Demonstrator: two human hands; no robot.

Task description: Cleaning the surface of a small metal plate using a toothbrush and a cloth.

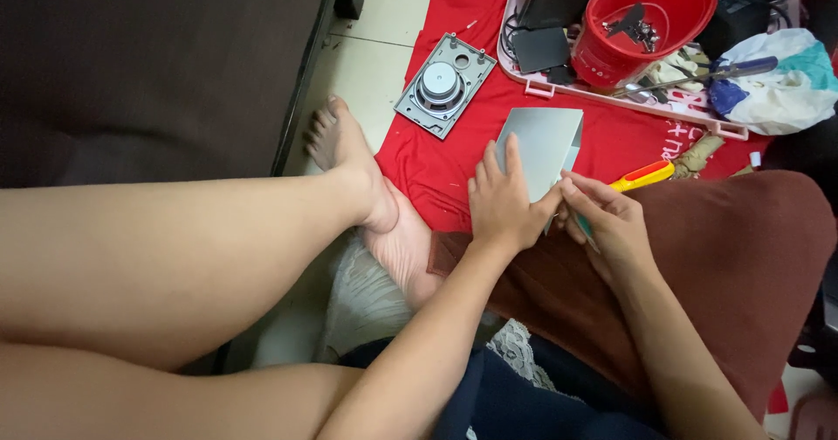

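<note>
Two bare legs [175,257] nearest — left hand [502,204] grips one grey panel [543,147], right hand [611,222] pinches one thin tool [587,230].

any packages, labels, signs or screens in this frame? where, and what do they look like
No screens, signs or boxed packages show.
Red cloth: spread on the floor under the parts, with white printed lettering near its right edge.
Plastic bag: far right, crumpled, white with teal and blue patches.
Grey panel: held by the left hand, right hand at its lower edge; plain, no label visible.
</note>
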